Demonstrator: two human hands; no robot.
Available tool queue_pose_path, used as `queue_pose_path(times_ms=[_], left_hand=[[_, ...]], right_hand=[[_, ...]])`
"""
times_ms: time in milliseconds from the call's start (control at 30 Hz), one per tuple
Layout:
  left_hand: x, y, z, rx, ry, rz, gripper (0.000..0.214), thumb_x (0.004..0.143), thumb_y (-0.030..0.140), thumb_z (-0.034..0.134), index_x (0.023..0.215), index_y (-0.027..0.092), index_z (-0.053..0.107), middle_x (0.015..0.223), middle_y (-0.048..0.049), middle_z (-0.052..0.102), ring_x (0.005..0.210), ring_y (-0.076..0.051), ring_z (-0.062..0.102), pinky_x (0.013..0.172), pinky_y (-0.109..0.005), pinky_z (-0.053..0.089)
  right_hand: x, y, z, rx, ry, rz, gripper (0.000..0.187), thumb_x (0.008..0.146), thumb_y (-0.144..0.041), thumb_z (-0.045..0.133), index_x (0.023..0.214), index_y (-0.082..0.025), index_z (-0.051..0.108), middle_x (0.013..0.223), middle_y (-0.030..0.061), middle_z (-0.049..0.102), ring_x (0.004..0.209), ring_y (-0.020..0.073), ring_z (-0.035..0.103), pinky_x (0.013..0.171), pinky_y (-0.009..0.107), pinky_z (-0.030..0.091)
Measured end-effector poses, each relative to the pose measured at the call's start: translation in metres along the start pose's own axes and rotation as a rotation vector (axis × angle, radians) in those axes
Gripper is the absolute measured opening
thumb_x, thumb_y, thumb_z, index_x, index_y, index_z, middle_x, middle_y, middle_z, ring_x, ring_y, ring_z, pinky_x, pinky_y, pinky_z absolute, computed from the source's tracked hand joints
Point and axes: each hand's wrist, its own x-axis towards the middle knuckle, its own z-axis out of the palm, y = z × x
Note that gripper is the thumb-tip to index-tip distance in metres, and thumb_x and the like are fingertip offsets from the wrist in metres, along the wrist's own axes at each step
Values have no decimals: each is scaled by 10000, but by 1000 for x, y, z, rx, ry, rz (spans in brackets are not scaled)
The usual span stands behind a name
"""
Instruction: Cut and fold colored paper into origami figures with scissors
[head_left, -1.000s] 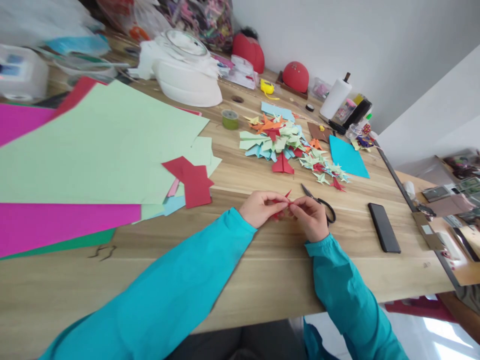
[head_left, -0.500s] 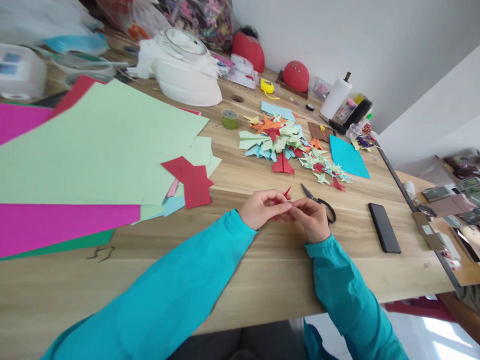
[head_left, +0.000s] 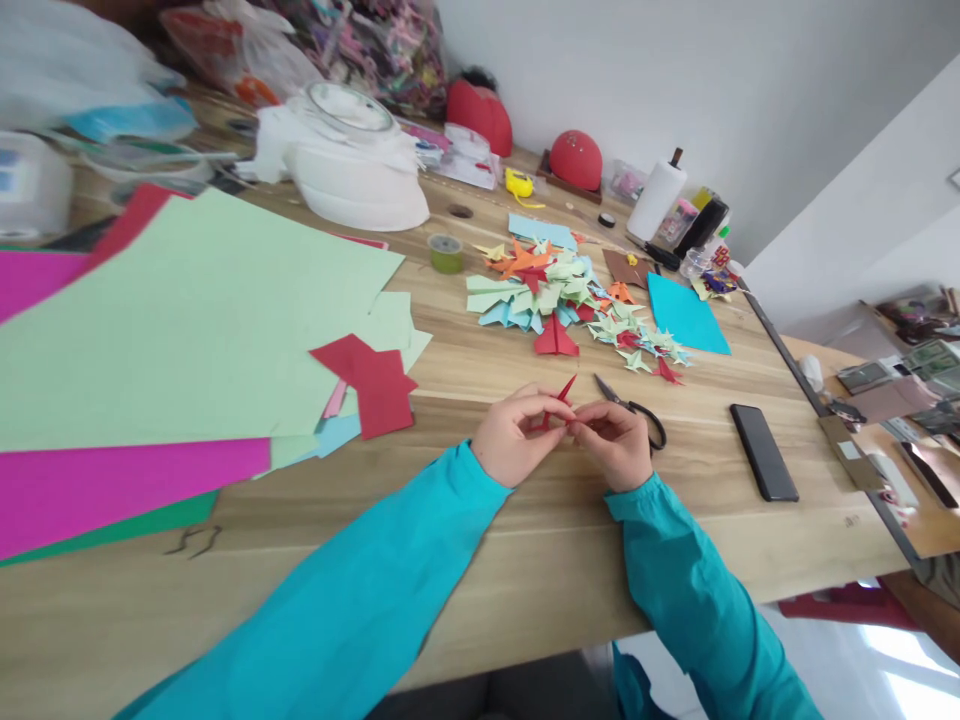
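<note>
A small folded red paper piece [head_left: 567,388] is pinched between my two hands above the table. One of its narrow points sticks up past the fingers, while most of the rest is covered. My left hand [head_left: 517,437] grips it from the left with thumb and forefinger. At its other side, the fingertips of my right hand [head_left: 613,447] close on it and meet those of the left. Just beyond the right hand lie black-handled scissors [head_left: 622,402]. A pile of folded paper planes and cranes [head_left: 551,290] spreads farther back.
Large light-green sheets [head_left: 195,330] and red paper scraps [head_left: 382,390] cover the left side. A black phone [head_left: 764,452] lies right, near a bright blue sheet [head_left: 688,313]. A green tape roll [head_left: 446,254] and a white cap [head_left: 360,180] stand at the back.
The camera view has shifted slightly. My fingers have moved a little on the red paper, and its raised point now shows more clearly. Both hands still hold it.
</note>
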Motion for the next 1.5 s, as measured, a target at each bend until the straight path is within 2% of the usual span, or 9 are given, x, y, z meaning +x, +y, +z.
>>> queue_pose_path(times_ms=[267, 433, 500, 567, 667, 833, 1167, 1367, 1500], left_hand=[[-2, 1, -2, 28, 16, 24, 57, 674, 183, 659, 724, 187, 687, 897, -67, 619, 851, -176, 610, 744, -279, 524], [-5, -2, -3, 18, 54, -10, 132, 704, 279, 682, 667, 173, 612, 943, -71, 604, 849, -175, 609, 726, -276, 518], [-7, -7, -2, -32, 113, -53, 206, 709, 349, 692, 765, 179, 589, 1011, -70, 597, 797, -159, 616, 669, -267, 525], [-8, -13, 0, -73, 149, -104, 394, 705, 387, 703, 1024, 216, 546, 1061, -66, 593, 757, -143, 626, 623, -257, 528], [-9, -18, 4, -76, 200, -146, 661, 677, 383, 736, 1231, 240, 405, 975, -44, 623, 746, -137, 640, 653, -251, 532], [-8, -15, 5, -166, 138, -276, 535, 643, 370, 759, 1073, 184, 501, 707, 10, 622, 605, -133, 606, 525, -237, 522], [-10, -23, 3, -303, 137, -439, 434, 614, 322, 769, 979, 157, 601, 701, 17, 618, 492, -102, 585, 431, -208, 480], [-5, -24, -1, -339, 89, -483, 406, 550, 210, 743, 923, 140, 600, 651, 26, 618, 460, -116, 583, 423, -226, 473], [-3, -19, 0, -336, 119, -494, 380, 513, 147, 680, 884, 138, 600, 612, 43, 607, 439, -103, 564, 428, -219, 461]], right_hand=[[-6, -2, 1, -185, -33, -156, 95, 736, -298, 697, 752, -211, 664, 754, 47, 671, 714, 178, 628, 670, 319, 525], [-6, -1, 3, -80, -6, -114, 95, 743, -299, 682, 713, -211, 662, 729, 44, 674, 700, 175, 626, 657, 318, 526], [-4, 1, 4, -33, -1, -83, 113, 730, -311, 692, 691, -209, 665, 709, 43, 675, 685, 174, 624, 647, 316, 525], [-3, 3, 5, 2, 2, -72, 106, 728, -298, 693, 684, -205, 669, 694, 43, 672, 672, 169, 621, 640, 312, 522], [-2, 7, 4, 29, 7, -87, 72, 731, -258, 691, 697, -197, 675, 702, 45, 672, 681, 165, 626, 643, 305, 525], [0, 12, 0, 38, -45, -112, 81, 738, -245, 694, 710, -169, 681, 712, 59, 676, 669, 153, 630, 629, 284, 536], [2, 3, -4, -175, -107, -298, 93, 775, -225, 668, 705, -166, 682, 702, 70, 694, 671, 154, 644, 654, 283, 534], [2, 4, -6, -294, -143, -404, 89, 794, -201, 639, 721, -168, 676, 730, 69, 696, 689, 148, 650, 666, 270, 544], [0, 6, -6, -344, -192, -468, 85, 814, -184, 612, 761, -170, 677, 776, 73, 689, 698, 137, 651, 667, 251, 551]])
